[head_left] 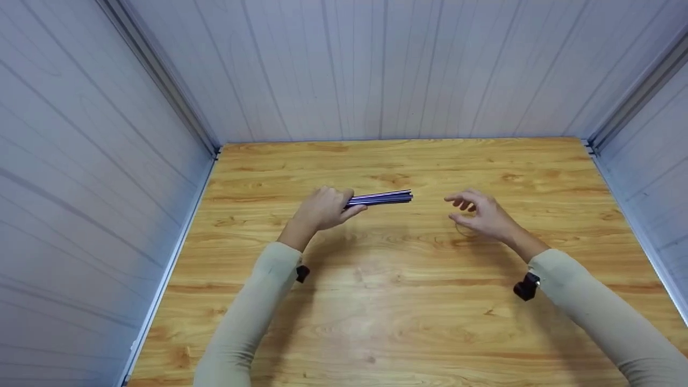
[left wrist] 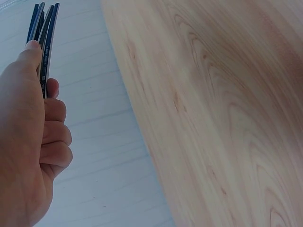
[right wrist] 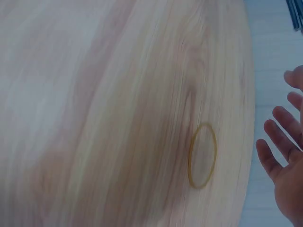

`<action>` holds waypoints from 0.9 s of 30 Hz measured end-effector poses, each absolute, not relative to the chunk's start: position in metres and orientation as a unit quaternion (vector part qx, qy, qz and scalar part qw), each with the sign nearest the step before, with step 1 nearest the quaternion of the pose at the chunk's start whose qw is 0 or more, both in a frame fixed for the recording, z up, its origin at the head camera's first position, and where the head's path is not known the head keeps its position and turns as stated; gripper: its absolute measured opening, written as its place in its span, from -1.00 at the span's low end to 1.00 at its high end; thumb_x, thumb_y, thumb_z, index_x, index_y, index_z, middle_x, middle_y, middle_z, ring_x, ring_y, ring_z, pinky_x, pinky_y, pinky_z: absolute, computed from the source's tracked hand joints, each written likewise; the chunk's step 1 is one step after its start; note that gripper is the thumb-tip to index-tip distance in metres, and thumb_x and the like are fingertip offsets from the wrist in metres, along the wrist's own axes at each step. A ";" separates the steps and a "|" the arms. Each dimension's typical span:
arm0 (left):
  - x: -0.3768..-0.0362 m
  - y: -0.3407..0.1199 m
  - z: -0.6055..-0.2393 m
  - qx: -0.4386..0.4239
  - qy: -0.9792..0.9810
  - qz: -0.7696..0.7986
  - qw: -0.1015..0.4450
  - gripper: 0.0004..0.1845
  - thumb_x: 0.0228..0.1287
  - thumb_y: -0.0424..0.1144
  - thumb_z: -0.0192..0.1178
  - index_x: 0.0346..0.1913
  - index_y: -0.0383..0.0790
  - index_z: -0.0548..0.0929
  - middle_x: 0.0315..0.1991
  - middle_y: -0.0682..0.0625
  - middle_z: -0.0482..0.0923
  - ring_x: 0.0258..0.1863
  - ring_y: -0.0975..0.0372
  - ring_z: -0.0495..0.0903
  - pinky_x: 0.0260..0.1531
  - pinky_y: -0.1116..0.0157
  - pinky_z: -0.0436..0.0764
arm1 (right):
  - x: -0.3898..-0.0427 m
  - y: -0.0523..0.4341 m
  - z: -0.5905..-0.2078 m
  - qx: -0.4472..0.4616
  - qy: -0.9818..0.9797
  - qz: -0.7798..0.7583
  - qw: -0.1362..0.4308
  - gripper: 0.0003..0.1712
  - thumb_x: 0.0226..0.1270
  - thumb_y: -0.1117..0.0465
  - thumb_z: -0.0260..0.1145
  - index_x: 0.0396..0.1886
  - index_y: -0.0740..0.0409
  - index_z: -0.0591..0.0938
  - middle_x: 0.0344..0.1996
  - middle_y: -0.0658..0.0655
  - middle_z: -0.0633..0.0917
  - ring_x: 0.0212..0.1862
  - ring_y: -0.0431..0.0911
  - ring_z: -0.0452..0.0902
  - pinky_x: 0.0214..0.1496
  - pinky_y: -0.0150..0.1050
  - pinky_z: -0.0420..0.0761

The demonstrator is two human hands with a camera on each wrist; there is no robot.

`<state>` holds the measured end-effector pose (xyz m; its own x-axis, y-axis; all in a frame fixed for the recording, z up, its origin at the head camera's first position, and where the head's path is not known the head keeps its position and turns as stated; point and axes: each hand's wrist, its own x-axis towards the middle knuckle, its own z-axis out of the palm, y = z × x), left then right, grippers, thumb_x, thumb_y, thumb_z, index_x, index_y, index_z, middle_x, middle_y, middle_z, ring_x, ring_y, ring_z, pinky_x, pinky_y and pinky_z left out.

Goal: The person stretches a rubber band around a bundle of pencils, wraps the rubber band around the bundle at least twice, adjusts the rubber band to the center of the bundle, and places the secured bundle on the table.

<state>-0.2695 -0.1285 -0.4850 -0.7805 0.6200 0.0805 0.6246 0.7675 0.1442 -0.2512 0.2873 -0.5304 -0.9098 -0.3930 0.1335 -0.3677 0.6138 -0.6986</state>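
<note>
Beige sleeves (head_left: 252,312) are reaching over the worktop (head_left: 398,317): left hand (head_left: 321,209) gripping a pen bundle (head_left: 382,198) pointing toward 3 o'clock, right hand (head_left: 481,214) hovering open-fingered above a rubber band (right wrist: 202,155), seemingly readying to bind them.

bare tabletop (head_left: 398,301) between the hands, rubber band (right wrist: 202,155) lying flat, walls (head_left: 80,177) on three sides

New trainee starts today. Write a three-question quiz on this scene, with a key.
1. True or false: the left hand grips the bundle of dark pens.
2. What lies on the wooden table beneath the right hand? A) rubber band B) coin C) key
3. Fill in: the right hand's fingers are ____ and hold nothing.

Key:
1. True
2. A, the rubber band
3. open
</note>
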 end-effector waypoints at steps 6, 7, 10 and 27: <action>-0.269 -0.128 -0.486 -0.331 -0.940 -0.085 0.006 -0.42 0.78 0.24 0.08 -0.17 -0.26 0.63 -0.53 0.10 0.23 -0.53 0.25 0.28 -0.43 0.30 0.28 | -0.261 0.304 -0.529 -0.224 0.919 -0.319 0.051 -0.58 0.58 0.28 0.50 0.35 0.24 0.74 0.09 0.38 0.70 0.05 0.23 0.62 0.09 0.04 0.64; -0.270 -0.127 -0.486 -0.330 -0.940 -0.085 0.006 -0.42 0.77 0.24 0.09 -0.17 -0.26 0.63 -0.53 0.10 0.23 -0.53 0.25 0.28 -0.43 0.30 0.29 | -0.263 0.306 -0.529 -0.226 0.922 -0.310 0.059 -0.58 0.58 0.28 0.50 0.36 0.24 0.74 0.10 0.39 0.70 0.06 0.24 0.63 0.10 0.06 0.63; -0.270 -0.127 -0.486 -0.331 -0.940 -0.089 0.008 -0.42 0.77 0.24 0.09 -0.17 -0.26 0.64 -0.53 0.11 0.24 -0.52 0.25 0.30 -0.43 0.29 0.30 | -0.268 0.312 -0.529 -0.226 0.927 -0.289 0.082 -0.56 0.59 0.27 0.49 0.39 0.18 0.73 0.14 0.35 0.67 0.12 0.23 0.63 0.13 0.12 0.63; -0.267 -0.128 -0.490 -0.328 -0.940 -0.099 -0.011 -0.42 0.79 0.24 0.06 -0.16 -0.26 0.62 -0.56 0.12 0.21 -0.55 0.25 0.28 -0.40 0.26 0.33 | -0.280 0.332 -0.555 -0.199 0.934 -0.263 0.135 -0.72 0.61 0.22 0.47 0.21 0.12 0.85 0.03 0.22 0.60 -0.07 0.01 0.42 -0.03 -0.16 0.40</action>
<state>-0.2674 -0.1282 -0.4900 -0.7852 0.6178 0.0430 0.6132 0.7660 0.1928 -0.2796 0.3324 -0.5553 -0.8842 -0.4430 -0.1482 -0.3008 0.7826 -0.5451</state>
